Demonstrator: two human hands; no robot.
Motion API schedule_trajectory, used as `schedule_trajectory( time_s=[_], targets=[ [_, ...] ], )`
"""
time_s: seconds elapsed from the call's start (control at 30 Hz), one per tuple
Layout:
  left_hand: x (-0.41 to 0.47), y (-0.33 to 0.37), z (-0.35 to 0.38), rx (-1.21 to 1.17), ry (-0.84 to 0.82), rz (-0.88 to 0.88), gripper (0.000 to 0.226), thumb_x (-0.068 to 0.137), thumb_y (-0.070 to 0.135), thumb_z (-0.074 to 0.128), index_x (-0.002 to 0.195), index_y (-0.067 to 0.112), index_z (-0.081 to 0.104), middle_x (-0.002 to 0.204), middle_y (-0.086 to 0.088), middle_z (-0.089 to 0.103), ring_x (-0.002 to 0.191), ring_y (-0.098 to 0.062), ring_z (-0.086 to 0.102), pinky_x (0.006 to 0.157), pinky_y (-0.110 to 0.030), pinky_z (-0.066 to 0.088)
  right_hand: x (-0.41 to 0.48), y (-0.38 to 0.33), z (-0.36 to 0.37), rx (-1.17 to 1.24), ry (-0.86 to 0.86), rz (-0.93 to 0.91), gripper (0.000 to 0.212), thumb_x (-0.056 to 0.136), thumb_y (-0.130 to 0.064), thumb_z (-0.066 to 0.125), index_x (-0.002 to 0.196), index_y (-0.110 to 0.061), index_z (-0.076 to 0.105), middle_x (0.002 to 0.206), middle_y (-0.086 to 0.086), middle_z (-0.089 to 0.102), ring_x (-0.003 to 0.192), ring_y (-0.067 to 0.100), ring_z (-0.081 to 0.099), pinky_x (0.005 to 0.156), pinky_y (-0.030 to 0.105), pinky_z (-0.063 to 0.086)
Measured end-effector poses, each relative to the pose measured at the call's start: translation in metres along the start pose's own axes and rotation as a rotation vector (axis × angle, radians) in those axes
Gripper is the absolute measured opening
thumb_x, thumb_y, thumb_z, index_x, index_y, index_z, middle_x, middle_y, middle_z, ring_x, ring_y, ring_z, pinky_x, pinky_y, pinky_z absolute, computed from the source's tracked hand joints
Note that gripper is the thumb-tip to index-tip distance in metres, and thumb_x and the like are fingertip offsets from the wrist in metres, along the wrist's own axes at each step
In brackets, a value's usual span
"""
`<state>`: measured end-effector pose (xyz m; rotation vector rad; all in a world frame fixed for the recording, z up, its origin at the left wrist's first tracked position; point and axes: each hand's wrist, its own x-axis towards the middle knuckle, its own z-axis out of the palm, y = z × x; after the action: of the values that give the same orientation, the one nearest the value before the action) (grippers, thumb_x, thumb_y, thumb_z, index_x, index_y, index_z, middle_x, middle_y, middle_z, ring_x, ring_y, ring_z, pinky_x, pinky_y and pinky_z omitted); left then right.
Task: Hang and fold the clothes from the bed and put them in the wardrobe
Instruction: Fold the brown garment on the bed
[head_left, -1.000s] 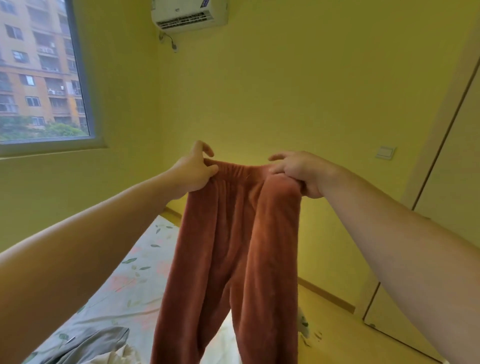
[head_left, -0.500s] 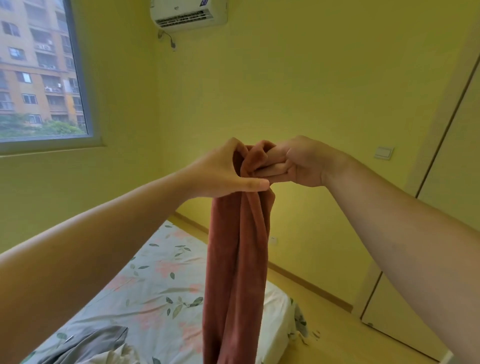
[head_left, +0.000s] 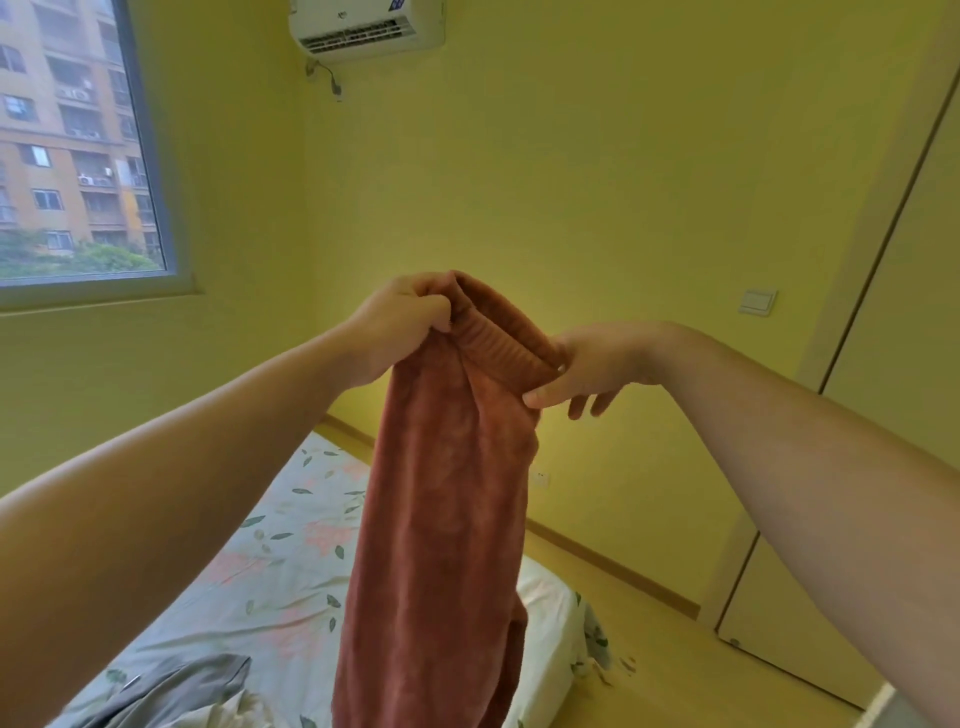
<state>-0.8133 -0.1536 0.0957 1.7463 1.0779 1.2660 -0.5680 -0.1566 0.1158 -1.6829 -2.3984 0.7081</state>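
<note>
- The left hand makes a closed grip: its fingers are curled over one end of the waistband, bunching the cloth against the palm. The fingertips are buried in the fabric, so how deep the hold goes cannot be made out.
- Straight below that grip hang the rust-brown trousers, folded leg on leg. Their long axis runs plumb down from the two hands, above the foot end of the bed.
- Down and to the left of the grips, a grey garment and a bit of white cloth lie on the bed, both cut off by the frame.
- The hems drop past the bottom edge, so the trousers' full length is hidden.
- The right hand pinches the other end of the waistband between thumb and forefinger, with the remaining fingers loose beneath. Its grip sits slightly lower than the left one, so the band slopes down toward it.
- Far right of both grips stands what looks like the wardrobe, with its doors closed and its inside unseen. The right hand is the nearer one to it.
</note>
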Motion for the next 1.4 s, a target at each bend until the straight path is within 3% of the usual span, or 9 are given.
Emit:
schedule_trajectory(
  time_s=[0.13, 0.2, 0.37, 0.5, 0.63, 0.77, 0.97, 1.17, 1.4],
  targets=[
    [0.006, -0.006, -0.002, 0.189, 0.039, -0.041, 0.036, 0.052, 0.016, 0.047, 0.066, 0.038, 0.071, 0.064, 0.014, 0.065, 0.07, -0.015, 0.059, 0.069, -0.034, 0.05, 0.008, -0.011, -0.01, -0.074, 0.345, -0.093, 0.047, 0.069, -0.066, 0.082, 0.069, -0.019, 0.073, 0.054, -0.014, 0.064, 0.047, 0.0, 0.055, 0.043, 0.013, 0.04],
    [0.011, -0.007, -0.003, 0.17, 0.032, -0.05, 0.041, 0.048, 0.011, 0.045, 0.067, 0.035, 0.072, 0.063, 0.013, 0.064, 0.068, -0.014, 0.058, 0.069, -0.032, 0.049, 0.016, -0.012, -0.011, -0.015, 0.459, -0.124, 0.041, 0.069, -0.056, 0.086, 0.07, -0.016, 0.075, 0.055, -0.013, 0.067, 0.05, 0.003, 0.059, 0.047, 0.015, 0.043],
    [0.017, -0.013, -0.003, 0.037, -0.048, -0.093, 0.036, 0.046, 0.006, 0.05, 0.066, 0.026, 0.073, 0.068, 0.004, 0.068, 0.073, -0.019, 0.062, 0.072, -0.03, 0.051, 0.021, -0.015, -0.007, 0.151, 0.363, -0.121, 0.025, 0.068, -0.025, 0.087, 0.084, -0.009, 0.076, 0.072, 0.001, 0.076, 0.068, 0.017, 0.075, 0.061, 0.03, 0.061],
    [0.022, -0.025, -0.006, 0.008, -0.259, -0.045, 0.032, 0.077, 0.032, 0.079, 0.103, 0.013, 0.075, 0.101, -0.008, 0.077, 0.095, -0.024, 0.073, 0.085, -0.034, 0.058, 0.022, -0.01, -0.007, 0.209, 0.252, -0.147, 0.025, 0.068, -0.018, 0.086, 0.09, -0.008, 0.077, 0.08, 0.007, 0.078, 0.077, 0.021, 0.077, 0.06, 0.027, 0.059],
    [0.03, -0.031, -0.01, -0.114, -0.251, -0.041, 0.024, 0.074, 0.024, 0.079, 0.09, 0.012, 0.065, 0.085, -0.007, 0.066, 0.078, -0.017, 0.064, 0.073, -0.028, 0.05, 0.023, -0.006, -0.008, 0.21, 0.12, -0.17, 0.018, 0.07, -0.018, 0.087, 0.086, -0.014, 0.078, 0.084, 0.004, 0.079, 0.079, 0.017, 0.076, 0.064, 0.024, 0.058],
    [0.036, -0.032, -0.007, -0.04, -0.385, 0.01, 0.033, 0.071, 0.027, 0.084, 0.098, 0.016, 0.069, 0.088, -0.002, 0.07, 0.083, -0.015, 0.067, 0.073, -0.025, 0.053, 0.028, -0.002, -0.013, 0.122, 0.171, -0.143, 0.019, 0.069, -0.031, 0.088, 0.078, -0.017, 0.077, 0.074, -0.005, 0.076, 0.066, 0.006, 0.071, 0.052, 0.016, 0.048],
    [0.048, -0.047, -0.002, 0.401, -0.335, 0.128, 0.03, 0.075, 0.03, 0.088, 0.087, 0.021, 0.063, 0.075, 0.005, 0.065, 0.074, -0.01, 0.061, 0.072, -0.036, 0.051, 0.038, 0.019, -0.014, 0.229, 0.144, -0.156, 0.025, 0.074, -0.033, 0.089, 0.095, -0.022, 0.079, 0.088, -0.002, 0.079, 0.082, 0.013, 0.076, 0.066, 0.021, 0.058],
    [0.083, -0.049, -0.01, 0.132, -0.39, 0.076, 0.042, 0.073, 0.026, 0.083, 0.079, 0.009, 0.045, 0.069, 0.001, 0.037, 0.067, -0.015, 0.04, 0.058, -0.028, 0.031, 0.062, 0.037, -0.009, 0.381, 0.287, -0.137, 0.037, 0.076, -0.03, 0.089, 0.109, -0.023, 0.074, 0.105, 0.007, 0.077, 0.097, 0.027, 0.074, 0.082, 0.043, 0.062],
    [0.143, -0.072, -0.013, 0.043, -0.438, 0.027, 0.038, 0.084, 0.006, 0.077, 0.072, 0.019, 0.043, 0.066, 0.008, 0.047, 0.064, -0.009, 0.049, 0.061, -0.024, 0.043, 0.092, 0.048, -0.005, 0.681, 0.439, -0.124, 0.054, 0.071, -0.018, 0.093, 0.112, -0.016, 0.058, 0.102, 0.002, 0.075, 0.093, 0.02, 0.075, 0.071, 0.034, 0.06]
  ],
)
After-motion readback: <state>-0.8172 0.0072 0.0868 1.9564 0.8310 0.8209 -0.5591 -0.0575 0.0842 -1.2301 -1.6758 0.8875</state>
